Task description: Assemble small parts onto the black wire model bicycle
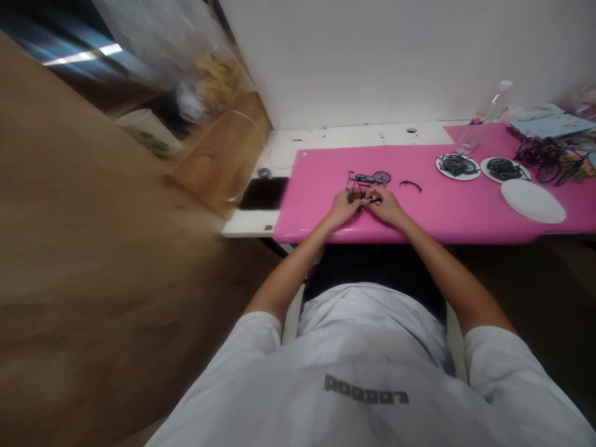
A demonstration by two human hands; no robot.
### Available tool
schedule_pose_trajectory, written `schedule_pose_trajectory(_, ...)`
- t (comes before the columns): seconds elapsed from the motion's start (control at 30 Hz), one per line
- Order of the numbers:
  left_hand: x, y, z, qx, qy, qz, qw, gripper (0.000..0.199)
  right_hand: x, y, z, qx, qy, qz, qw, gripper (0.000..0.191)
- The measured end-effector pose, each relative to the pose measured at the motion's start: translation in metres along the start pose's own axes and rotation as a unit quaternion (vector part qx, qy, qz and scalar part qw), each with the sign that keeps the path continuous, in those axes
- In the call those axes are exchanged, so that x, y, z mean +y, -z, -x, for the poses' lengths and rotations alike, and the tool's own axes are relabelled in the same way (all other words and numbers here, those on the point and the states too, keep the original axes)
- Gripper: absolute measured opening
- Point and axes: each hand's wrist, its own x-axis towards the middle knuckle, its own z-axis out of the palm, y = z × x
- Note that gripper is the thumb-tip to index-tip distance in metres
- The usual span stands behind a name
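Small dark bicycle model (367, 178) lies on the pink cover (442, 217) near the front edge, directly before the person; the wheel visible at its far end points away to the right, leaving the near end within reach of both hands. Left hand (343, 208) is closed on that near end, presumably to steady it. Right hand (384, 206) has its fingertips narrowed on a small dark piece (374, 200), just beside the left fingers; cannot tell whether the piece is joined to the model. Wrists sit low by the edge, probably for support. Curved dark part (411, 185) lies apart, right of the model, within easy reach. Farther right, two white plates (459, 178) hold dark parts (503, 169), probably to contain them, beside clustered bicycle models (549, 162).
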Motion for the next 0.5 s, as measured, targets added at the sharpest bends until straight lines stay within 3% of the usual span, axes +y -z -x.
schedule_pose_trajectory(0.5,-0.0033,-0.001,-0.0015,0.008,0.006,-0.002,1.0,0.028,-0.0073,0.0018,0.0028,-0.01,0.008,0.037,0.999,0.027)
